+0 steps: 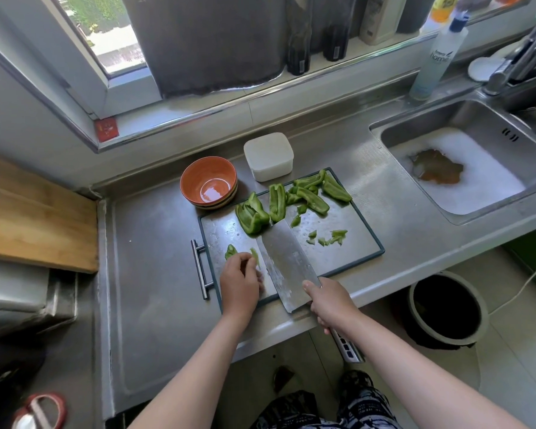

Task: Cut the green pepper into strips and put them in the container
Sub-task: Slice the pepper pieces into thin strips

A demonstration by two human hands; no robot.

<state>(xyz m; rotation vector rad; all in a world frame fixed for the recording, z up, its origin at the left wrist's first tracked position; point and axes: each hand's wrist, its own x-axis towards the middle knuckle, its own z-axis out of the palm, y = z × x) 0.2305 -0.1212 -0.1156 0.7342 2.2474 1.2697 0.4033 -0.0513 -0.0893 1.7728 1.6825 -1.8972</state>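
Several large green pepper pieces (279, 202) lie across the far half of the steel cutting board (362, 239), with small scraps (330, 238) at its right. My left hand (240, 281) pinches a small pepper piece (231, 251) at the board's near left. A thin strip (255, 257) lies just beside the blade. My right hand (330, 303) grips the handle of a cleaver (283, 258), whose blade lies over the board and points away from me. A white lidded container (268, 156) stands behind the board.
An orange bowl (209, 182) sits on stacked bowls left of the container. A sink (464, 168) with foam is at the right, a dish soap bottle (437, 55) behind it. A wooden board (34, 218) lies at the left. A bin (447, 308) stands on the floor.
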